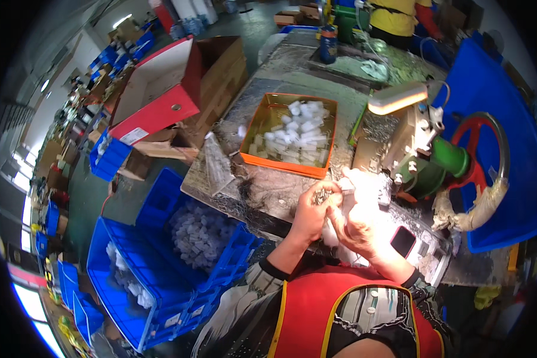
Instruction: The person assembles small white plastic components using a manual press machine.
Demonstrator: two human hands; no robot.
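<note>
My left hand [309, 215] is curled around a small heap of little metal parts [321, 196], which show at its fingers. Close against it, my right hand [362, 227] is bent inward with its fingers drawn together. Lamp glare washes out those fingertips, so anything held there cannot be made out. Both hands are at the table's near edge, in front of the machine [409, 158]. Just beyond them stands an orange-rimmed box [286, 169] holding many short white plastic pieces [298, 132].
A lit lamp [398, 98] hangs over the machine, which has a red-spoked handwheel [476, 143], partly wrapped. A phone [403, 241] lies right of my hands. Blue bins [116, 286] with white pieces stand at lower left. A red box [161, 89] is beyond; another person [394, 24] works at the back.
</note>
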